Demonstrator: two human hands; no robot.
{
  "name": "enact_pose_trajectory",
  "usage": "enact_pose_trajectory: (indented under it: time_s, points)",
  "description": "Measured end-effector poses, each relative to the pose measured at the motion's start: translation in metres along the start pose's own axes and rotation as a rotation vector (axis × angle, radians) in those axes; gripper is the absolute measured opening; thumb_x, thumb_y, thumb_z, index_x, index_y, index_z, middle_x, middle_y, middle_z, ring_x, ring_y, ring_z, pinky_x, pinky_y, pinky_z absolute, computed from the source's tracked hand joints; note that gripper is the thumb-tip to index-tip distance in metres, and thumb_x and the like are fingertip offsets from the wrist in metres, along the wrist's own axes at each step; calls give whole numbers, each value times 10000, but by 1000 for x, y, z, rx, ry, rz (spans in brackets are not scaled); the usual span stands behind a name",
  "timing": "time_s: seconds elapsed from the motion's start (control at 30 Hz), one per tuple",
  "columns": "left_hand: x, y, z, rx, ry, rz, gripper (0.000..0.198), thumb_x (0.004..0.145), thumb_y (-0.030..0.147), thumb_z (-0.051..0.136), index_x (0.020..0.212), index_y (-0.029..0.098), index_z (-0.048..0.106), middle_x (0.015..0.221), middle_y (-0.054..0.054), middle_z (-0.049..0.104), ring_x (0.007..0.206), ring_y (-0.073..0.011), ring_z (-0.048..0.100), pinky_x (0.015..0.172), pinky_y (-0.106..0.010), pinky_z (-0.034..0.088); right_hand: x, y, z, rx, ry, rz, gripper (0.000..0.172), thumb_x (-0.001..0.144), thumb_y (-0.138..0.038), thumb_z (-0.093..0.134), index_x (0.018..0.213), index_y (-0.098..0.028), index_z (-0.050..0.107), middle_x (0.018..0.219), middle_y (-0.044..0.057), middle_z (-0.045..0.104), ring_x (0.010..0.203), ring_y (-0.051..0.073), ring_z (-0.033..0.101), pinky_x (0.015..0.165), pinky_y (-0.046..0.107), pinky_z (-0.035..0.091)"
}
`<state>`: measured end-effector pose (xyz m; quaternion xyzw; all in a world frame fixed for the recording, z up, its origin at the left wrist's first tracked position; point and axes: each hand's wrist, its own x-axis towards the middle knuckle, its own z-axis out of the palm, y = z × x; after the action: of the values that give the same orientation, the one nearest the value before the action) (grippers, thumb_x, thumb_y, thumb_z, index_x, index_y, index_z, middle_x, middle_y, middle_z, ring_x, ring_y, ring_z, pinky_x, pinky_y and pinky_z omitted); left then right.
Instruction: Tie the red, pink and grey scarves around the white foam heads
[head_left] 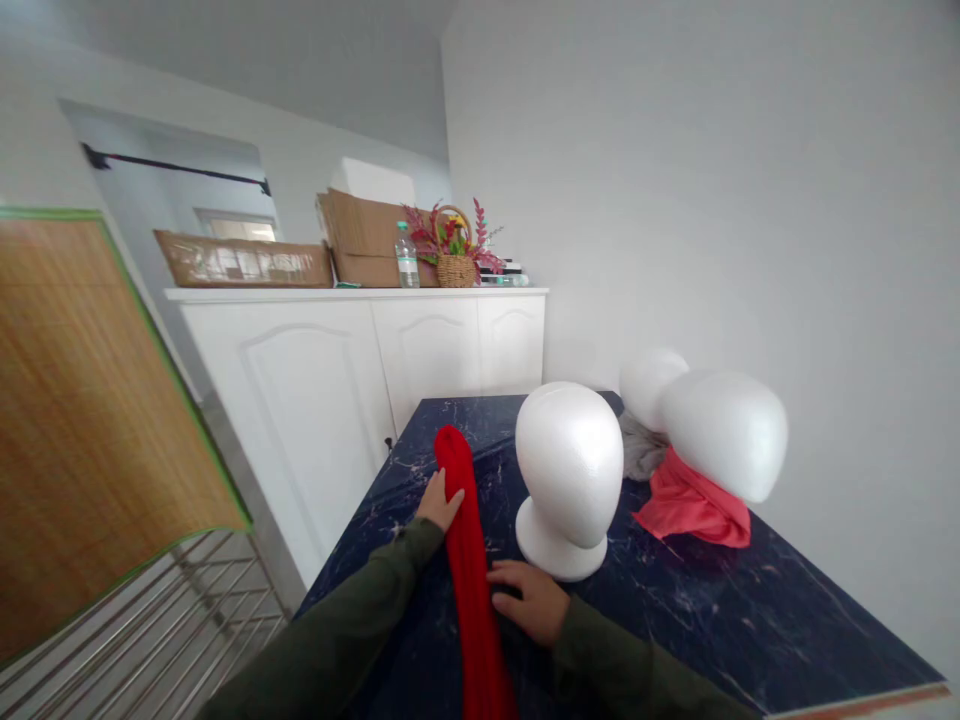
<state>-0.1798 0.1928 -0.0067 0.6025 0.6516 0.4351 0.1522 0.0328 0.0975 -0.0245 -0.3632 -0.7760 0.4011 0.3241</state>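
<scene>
A long strip of red cloth, like a folded scarf (469,560), lies lengthwise on the dark blue marbled table (645,620). My left hand (441,502) rests on its left edge near the far end, thumb and fingers spread over the cloth. On the other side, my right hand (532,600) is open, fingertips at the scarf's right edge and thumb apart. Just beyond that hand a white foam mannequin head (570,465) stands upright on its round base. The scarf's near end runs out of view at the bottom.
To the right, another foam head (724,430) leans over a coral-pink cloth (697,505). Behind it are a third head (649,385) and a grey cloth (641,448). A white cabinet (315,370) holds cardboard boxes, a bottle (406,258) and a flower basket (455,270). A metal rack (202,610) stands left.
</scene>
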Motion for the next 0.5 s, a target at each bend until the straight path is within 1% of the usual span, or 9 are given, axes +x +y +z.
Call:
enact_pose_trajectory:
  time_s: [0.03,0.07,0.13,0.2,0.23,0.27,0.33,0.4,0.5]
  points:
    - [-14,-9,6,3,-12,-3,560,720,316,568,1200,63,430,1302,-189,422,1274,-329,290,1072,-456,215,-21,10,-11,-12,-4,-6,255,736,-296,542,926,-180,667,999,77,651,972,233,575,891,376,406]
    - [-27,-14,9,12,-31,0,571,725,328,545,1215,62,418,1314,-187,413,1278,-315,291,1078,-446,212,-40,19,-23,-27,42,23,238,776,-320,492,845,-174,667,847,60,667,830,207,607,793,344,450]
    - [-47,-12,11,38,-73,32,598,755,356,477,1255,43,375,1345,-196,373,1290,-286,279,1086,-432,199,-64,37,-50,-80,291,96,287,814,-361,433,713,-163,615,643,27,599,621,168,567,623,295,455]
    - [-61,3,12,67,-113,117,624,784,383,420,1295,39,322,1383,-196,313,1306,-265,251,1092,-430,181,-70,53,-72,-145,614,129,257,807,-371,440,738,-160,570,646,24,558,599,165,529,570,288,438]
    - [-66,15,14,75,-142,179,641,784,399,422,1309,50,304,1396,-189,290,1310,-262,242,1092,-432,179,-67,60,-79,-169,734,114,229,792,-355,459,822,-155,567,730,44,575,667,181,541,596,299,448]
    - [-71,28,19,73,-177,246,668,768,414,454,1317,67,296,1403,-181,279,1311,-266,237,1090,-437,183,-61,67,-83,-188,796,81,247,780,-325,468,929,-148,555,841,73,588,769,204,552,654,322,462]
    - [-79,56,34,33,-275,376,769,687,421,577,1323,98,289,1393,-177,299,1297,-285,263,1080,-444,212,-44,77,-85,-221,771,-22,381,755,-248,456,1118,-138,489,1078,122,552,1002,244,511,827,394,442]
    - [-84,79,56,-75,-323,435,892,586,383,687,1329,119,270,1352,-179,361,1257,-295,333,1057,-439,267,-27,83,-81,-258,649,-123,491,725,-174,422,1215,-134,431,1229,131,479,1159,253,416,971,448,342]
    - [-83,97,87,-277,-192,337,988,488,323,765,1319,149,261,1291,-163,431,1201,-289,404,1032,-441,309,-13,83,-75,-306,543,-183,616,685,-107,394,1299,-133,354,1313,124,415,1231,246,348,1035,468,262]
